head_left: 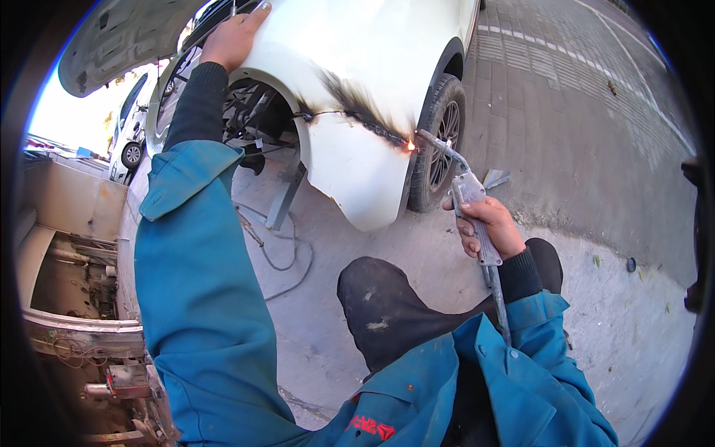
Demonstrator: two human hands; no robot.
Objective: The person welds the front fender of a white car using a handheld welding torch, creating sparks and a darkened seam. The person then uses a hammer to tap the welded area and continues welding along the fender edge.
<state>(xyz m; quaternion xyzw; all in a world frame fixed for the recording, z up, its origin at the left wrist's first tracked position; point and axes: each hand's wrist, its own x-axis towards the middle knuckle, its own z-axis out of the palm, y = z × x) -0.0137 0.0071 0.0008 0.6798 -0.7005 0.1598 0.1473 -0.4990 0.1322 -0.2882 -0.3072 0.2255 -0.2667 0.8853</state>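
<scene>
- The right hand [491, 226] is curling tightly around the flat handle of a long grey metal torch with a bent tube [469, 194], its fingers closing over the grip.
- The torch is reaching up and to the left from the hand, its tip pointing at a small, glowing orange spot [410, 146].
- That spot is lying beyond the right hand, up and to the left of it, at the right end of a black, sooty scorch line [372, 125].
- The scorch line is running across a curved, white-painted car body panel [357, 167], well apart from both hands.
- The left hand [229, 41] is resting at the panel's upper edge, above the scorch line; its fingers are partly hidden, so how far it is closing, or on what, I cannot tell.
- A black-tyred wheel with a spoked rim [445, 138] is standing just beside the torch tip.
- A thin grey hose [308, 257] is curving over the pale ground below the panel.
</scene>
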